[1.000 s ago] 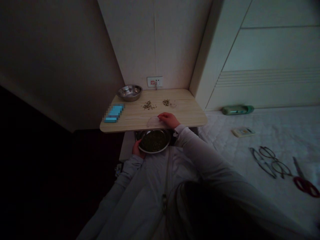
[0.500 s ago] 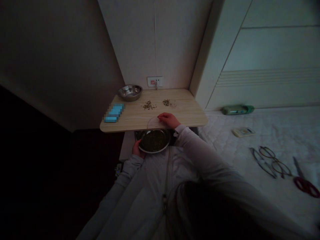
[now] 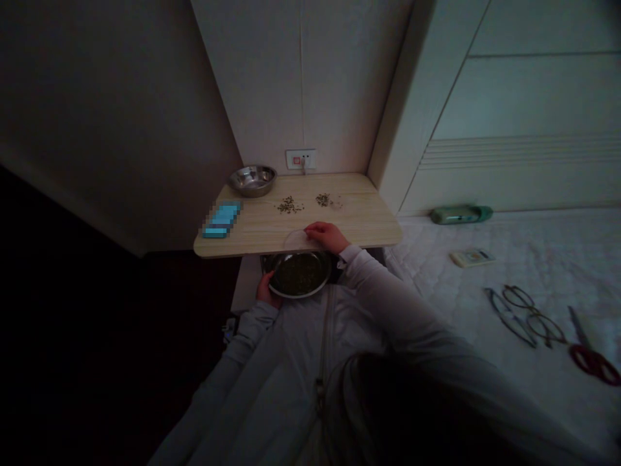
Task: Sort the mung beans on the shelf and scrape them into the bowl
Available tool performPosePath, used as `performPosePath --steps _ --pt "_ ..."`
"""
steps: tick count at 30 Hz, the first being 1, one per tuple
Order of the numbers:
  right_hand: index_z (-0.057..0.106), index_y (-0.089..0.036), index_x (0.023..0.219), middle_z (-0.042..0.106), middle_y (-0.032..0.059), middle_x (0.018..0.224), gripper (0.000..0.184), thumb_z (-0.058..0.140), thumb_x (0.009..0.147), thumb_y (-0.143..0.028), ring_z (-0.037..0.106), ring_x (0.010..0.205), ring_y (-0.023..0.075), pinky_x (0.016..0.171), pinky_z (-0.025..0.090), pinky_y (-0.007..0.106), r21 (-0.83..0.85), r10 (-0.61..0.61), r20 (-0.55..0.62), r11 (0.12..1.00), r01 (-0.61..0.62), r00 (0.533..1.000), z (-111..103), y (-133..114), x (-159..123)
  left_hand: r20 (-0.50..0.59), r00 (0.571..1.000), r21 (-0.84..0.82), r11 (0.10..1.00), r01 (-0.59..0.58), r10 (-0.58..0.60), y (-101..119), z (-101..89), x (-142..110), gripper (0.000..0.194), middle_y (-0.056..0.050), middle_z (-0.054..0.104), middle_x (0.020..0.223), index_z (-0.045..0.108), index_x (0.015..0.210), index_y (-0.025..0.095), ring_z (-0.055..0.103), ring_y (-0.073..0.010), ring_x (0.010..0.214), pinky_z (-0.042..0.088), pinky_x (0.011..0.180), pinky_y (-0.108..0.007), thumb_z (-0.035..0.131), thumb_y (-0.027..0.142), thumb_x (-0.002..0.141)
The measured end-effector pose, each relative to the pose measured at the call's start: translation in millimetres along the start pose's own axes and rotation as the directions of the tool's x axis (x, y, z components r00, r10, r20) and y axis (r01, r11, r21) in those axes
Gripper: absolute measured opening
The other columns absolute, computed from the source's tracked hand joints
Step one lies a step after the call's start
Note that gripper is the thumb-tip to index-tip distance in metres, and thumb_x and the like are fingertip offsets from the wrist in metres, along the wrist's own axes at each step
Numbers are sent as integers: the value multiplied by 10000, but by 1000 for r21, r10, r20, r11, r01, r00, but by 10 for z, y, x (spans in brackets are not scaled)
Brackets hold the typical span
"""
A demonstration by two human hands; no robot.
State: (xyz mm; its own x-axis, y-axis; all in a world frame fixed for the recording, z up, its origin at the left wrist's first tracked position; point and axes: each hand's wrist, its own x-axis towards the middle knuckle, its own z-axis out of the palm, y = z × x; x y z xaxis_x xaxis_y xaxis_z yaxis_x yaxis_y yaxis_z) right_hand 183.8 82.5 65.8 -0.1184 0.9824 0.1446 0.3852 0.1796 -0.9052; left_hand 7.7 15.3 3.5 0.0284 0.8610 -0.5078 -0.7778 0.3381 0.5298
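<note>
My left hand (image 3: 265,289) grips the rim of a steel bowl (image 3: 298,274) filled with small dark beans, held just below the front edge of a small wooden table (image 3: 369,223). On the tabletop near that edge my right hand (image 3: 326,235) rests with its fingers curled on a thin clear plastic piece (image 3: 295,239). Two small piles of beans (image 3: 290,206) lie further back on the table. An empty steel bowl (image 3: 251,179) stands at the back left corner.
A blue phone (image 3: 221,219) lies on the table's left edge. A wall socket (image 3: 301,158) sits behind the table. On the bed to the right lie a green bottle (image 3: 460,213), a remote (image 3: 472,257), glasses (image 3: 533,317) and red scissors (image 3: 592,356).
My right hand has slid the clear plastic piece slightly left along the table's front edge. The left hand and bowl have stayed put.
</note>
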Motion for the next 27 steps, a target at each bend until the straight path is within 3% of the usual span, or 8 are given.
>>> performPosePath --steps 7,13,21,27 --pt "572 -163 793 635 14 725 156 496 730 -284 560 647 104 629 413 228 -219 12 -122 975 -39 993 46 -49 -26 -50 999 5 1000 18 -18 11 25 -32 192 -28 661 602 627 668 150 622 -149 658 462 738 -269 444 190 710" --pt "554 -176 807 618 30 758 181 446 747 -308 545 691 126 636 400 245 -437 36 -260 887 -150 965 42 -83 41 -62 998 -5 1000 12 -12 20 58 -76 198 -51 655 601 623 679 129 613 -181 798 446 785 -292 436 182 716" --pt "544 -171 827 623 68 828 220 409 745 -325 558 782 173 684 408 278 -481 148 -430 797 -365 891 -380 112 121 -63 998 -21 999 23 -25 20 47 -72 174 -60 660 616 630 703 114 597 -200 865 442 808 -300 470 179 686" --pt "551 -163 818 624 83 835 215 426 739 -320 560 778 177 685 408 286 -470 155 -489 782 -409 858 -676 270 190 -49 999 -9 1000 20 -20 24 56 -91 187 -58 659 598 630 667 111 616 -196 802 450 803 -306 458 178 700"
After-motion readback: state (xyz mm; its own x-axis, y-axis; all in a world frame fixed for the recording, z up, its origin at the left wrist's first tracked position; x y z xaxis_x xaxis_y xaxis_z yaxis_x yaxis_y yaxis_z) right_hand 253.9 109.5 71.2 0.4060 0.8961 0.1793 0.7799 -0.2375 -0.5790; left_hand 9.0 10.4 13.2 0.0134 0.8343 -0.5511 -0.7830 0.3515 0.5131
